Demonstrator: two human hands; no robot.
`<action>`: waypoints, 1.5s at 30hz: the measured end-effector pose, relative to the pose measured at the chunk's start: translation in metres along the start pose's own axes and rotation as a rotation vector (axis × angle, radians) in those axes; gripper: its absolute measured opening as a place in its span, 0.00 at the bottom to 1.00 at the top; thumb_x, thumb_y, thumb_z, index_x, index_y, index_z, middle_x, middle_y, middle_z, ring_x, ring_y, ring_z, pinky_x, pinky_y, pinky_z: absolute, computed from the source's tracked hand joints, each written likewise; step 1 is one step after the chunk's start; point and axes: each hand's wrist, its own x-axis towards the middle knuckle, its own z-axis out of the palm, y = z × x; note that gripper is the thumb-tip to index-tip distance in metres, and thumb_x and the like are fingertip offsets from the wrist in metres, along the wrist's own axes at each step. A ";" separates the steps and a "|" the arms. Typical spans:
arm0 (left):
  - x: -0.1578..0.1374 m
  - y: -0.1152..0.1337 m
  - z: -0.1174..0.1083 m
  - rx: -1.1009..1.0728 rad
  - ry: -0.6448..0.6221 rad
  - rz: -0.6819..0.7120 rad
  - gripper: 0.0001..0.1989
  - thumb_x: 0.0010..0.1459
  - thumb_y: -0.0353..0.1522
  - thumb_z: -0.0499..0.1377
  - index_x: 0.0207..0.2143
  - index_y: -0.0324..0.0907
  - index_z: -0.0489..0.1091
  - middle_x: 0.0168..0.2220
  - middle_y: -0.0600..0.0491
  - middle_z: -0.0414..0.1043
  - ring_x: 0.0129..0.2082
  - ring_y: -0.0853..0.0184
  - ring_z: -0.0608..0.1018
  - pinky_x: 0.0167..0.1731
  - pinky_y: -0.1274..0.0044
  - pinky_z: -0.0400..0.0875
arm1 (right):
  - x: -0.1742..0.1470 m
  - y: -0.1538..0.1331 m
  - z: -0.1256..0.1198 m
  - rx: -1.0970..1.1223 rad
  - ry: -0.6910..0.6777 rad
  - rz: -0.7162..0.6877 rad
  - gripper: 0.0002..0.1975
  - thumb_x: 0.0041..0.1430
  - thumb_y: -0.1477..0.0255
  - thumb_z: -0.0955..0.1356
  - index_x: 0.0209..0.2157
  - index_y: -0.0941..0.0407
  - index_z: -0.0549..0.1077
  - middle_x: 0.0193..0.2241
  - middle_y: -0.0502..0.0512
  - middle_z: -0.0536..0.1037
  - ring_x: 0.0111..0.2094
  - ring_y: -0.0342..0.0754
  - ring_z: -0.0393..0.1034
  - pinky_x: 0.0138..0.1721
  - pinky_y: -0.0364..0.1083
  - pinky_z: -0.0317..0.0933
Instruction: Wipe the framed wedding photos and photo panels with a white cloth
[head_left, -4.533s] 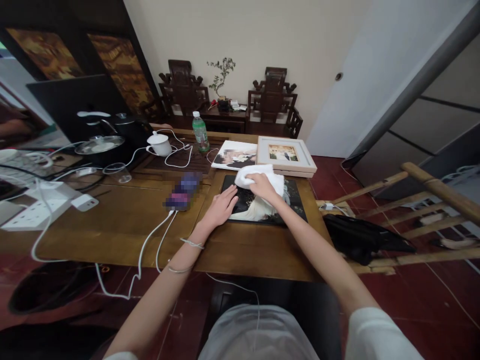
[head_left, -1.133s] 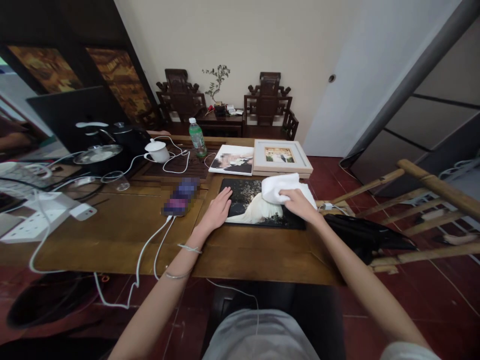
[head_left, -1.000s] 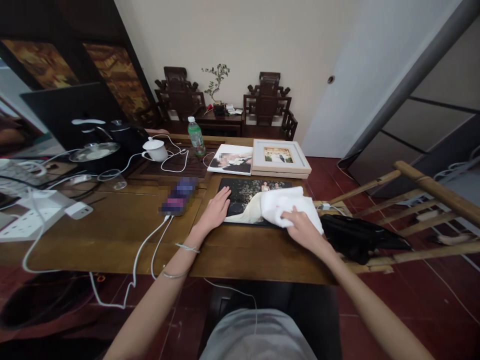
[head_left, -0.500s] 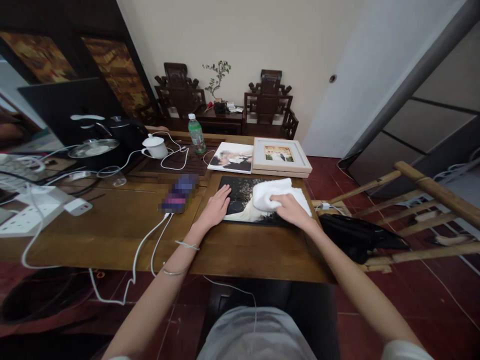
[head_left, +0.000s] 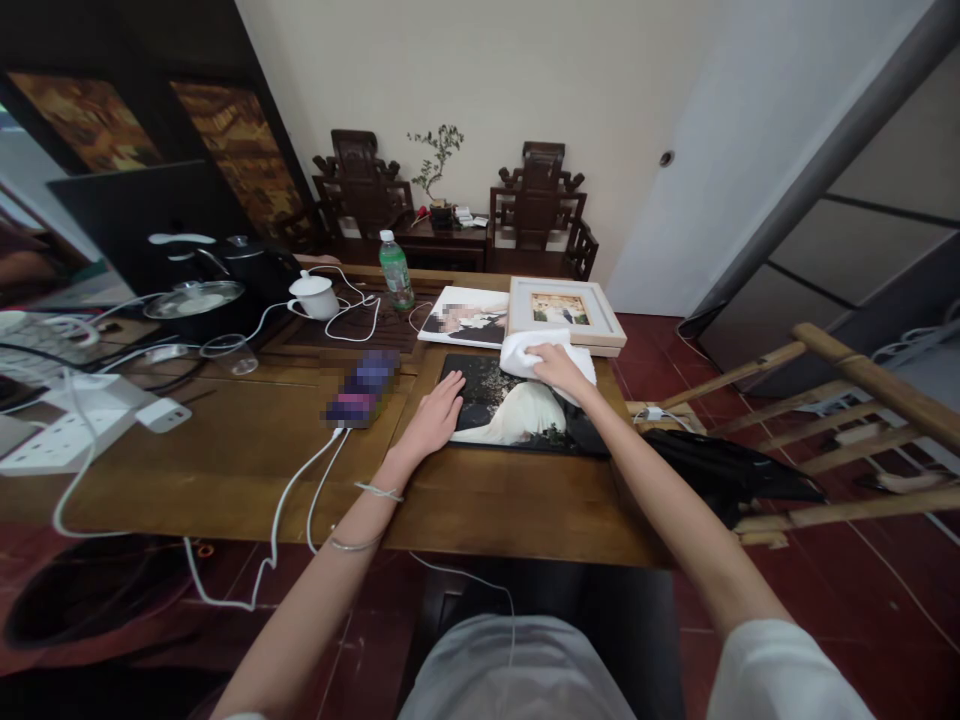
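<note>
A dark photo panel [head_left: 480, 395] with a pale gown in its picture lies flat on the wooden table [head_left: 487, 510]. My left hand [head_left: 439, 410] rests with fingers stretched out on the panel's left edge. In my right hand [head_left: 556, 365] is a bunched white cloth [head_left: 525, 350], pressed at the panel's far edge. Part of the cloth hangs over the panel's upper right, hiding that area. Just beyond the cloth lies a light wooden picture frame [head_left: 606, 315], and left of it a white-edged photo print [head_left: 463, 315].
Left of the panel lies a phone [head_left: 364, 390] with white cables. Farther back stand a green-labelled bottle [head_left: 396, 270], a lidded white cup [head_left: 313, 297] and a clear plastic cup [head_left: 231, 353]. A white power strip [head_left: 82, 430] sits at the left. A bamboo chair [head_left: 862, 400] stands at the right.
My right hand has moved the white cloth away from me, from the panel's middle to its far edge, uncovering more of the gown. My left hand stays in place.
</note>
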 end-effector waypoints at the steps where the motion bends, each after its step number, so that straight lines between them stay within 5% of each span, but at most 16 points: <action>1: 0.000 0.001 0.000 0.004 -0.001 0.003 0.22 0.65 0.34 0.42 0.59 0.39 0.59 0.64 0.44 0.55 0.65 0.63 0.56 0.62 0.62 0.53 | -0.011 -0.003 0.003 0.008 0.019 -0.013 0.21 0.43 0.83 0.59 0.34 0.59 0.78 0.37 0.58 0.80 0.39 0.54 0.71 0.41 0.43 0.58; 6: 0.000 0.005 -0.001 0.010 -0.003 -0.008 0.22 0.65 0.34 0.42 0.59 0.38 0.59 0.64 0.43 0.55 0.65 0.61 0.56 0.61 0.62 0.53 | -0.085 -0.027 0.019 0.081 -0.002 -0.064 0.23 0.40 0.85 0.58 0.34 0.55 0.76 0.33 0.53 0.80 0.36 0.51 0.72 0.50 0.48 0.56; 10: 0.000 0.006 -0.001 0.009 -0.001 -0.010 0.22 0.65 0.34 0.42 0.59 0.38 0.59 0.64 0.43 0.55 0.65 0.61 0.56 0.61 0.62 0.53 | -0.139 -0.053 0.029 0.130 -0.042 -0.083 0.29 0.38 0.87 0.57 0.40 0.53 0.74 0.41 0.52 0.79 0.46 0.52 0.71 0.62 0.59 0.38; 13: -0.001 0.006 -0.001 0.011 -0.002 -0.014 0.22 0.65 0.34 0.42 0.59 0.39 0.59 0.64 0.44 0.55 0.65 0.61 0.56 0.61 0.61 0.53 | -0.156 -0.066 0.032 0.145 -0.071 -0.111 0.31 0.37 0.87 0.56 0.42 0.53 0.73 0.48 0.54 0.76 0.55 0.53 0.64 0.62 0.62 0.35; 17: -0.001 0.006 -0.001 0.008 -0.008 -0.018 0.22 0.66 0.34 0.42 0.59 0.39 0.59 0.64 0.44 0.55 0.65 0.61 0.56 0.61 0.61 0.53 | -0.138 -0.066 0.026 0.152 -0.096 -0.094 0.26 0.39 0.86 0.57 0.36 0.54 0.75 0.35 0.53 0.80 0.41 0.51 0.72 0.59 0.55 0.46; 20: -0.001 0.004 -0.001 0.003 -0.005 -0.015 0.22 0.66 0.35 0.42 0.59 0.39 0.59 0.64 0.44 0.55 0.65 0.62 0.56 0.61 0.61 0.54 | -0.101 -0.054 0.019 0.176 -0.112 -0.098 0.22 0.39 0.84 0.57 0.32 0.56 0.75 0.31 0.53 0.80 0.34 0.50 0.72 0.47 0.45 0.58; 27: 0.001 0.001 0.001 -0.003 0.013 0.005 0.22 0.65 0.33 0.43 0.59 0.38 0.60 0.63 0.43 0.56 0.65 0.61 0.56 0.60 0.61 0.54 | 0.001 -0.021 0.009 0.123 -0.042 -0.061 0.21 0.38 0.82 0.58 0.31 0.60 0.76 0.35 0.56 0.80 0.37 0.52 0.69 0.40 0.42 0.57; 32: 0.001 0.000 0.002 0.010 0.008 0.010 0.22 0.65 0.33 0.42 0.59 0.36 0.60 0.63 0.42 0.56 0.65 0.61 0.56 0.61 0.62 0.54 | 0.038 -0.011 -0.004 0.110 -0.078 -0.009 0.17 0.35 0.81 0.58 0.26 0.59 0.75 0.25 0.52 0.77 0.32 0.50 0.67 0.32 0.41 0.56; 37: 0.000 0.001 0.001 0.016 0.001 0.004 0.22 0.65 0.34 0.42 0.59 0.38 0.59 0.64 0.44 0.55 0.65 0.62 0.56 0.61 0.61 0.54 | 0.020 -0.015 0.001 0.132 -0.053 -0.036 0.18 0.36 0.82 0.58 0.26 0.60 0.75 0.28 0.53 0.78 0.33 0.50 0.68 0.34 0.41 0.56; 45: 0.001 0.001 0.003 0.010 0.012 0.004 0.22 0.65 0.33 0.42 0.59 0.37 0.59 0.64 0.43 0.55 0.65 0.61 0.56 0.61 0.61 0.54 | -0.094 -0.056 0.028 0.163 -0.063 -0.116 0.23 0.38 0.85 0.57 0.33 0.56 0.75 0.32 0.53 0.80 0.35 0.49 0.71 0.49 0.46 0.56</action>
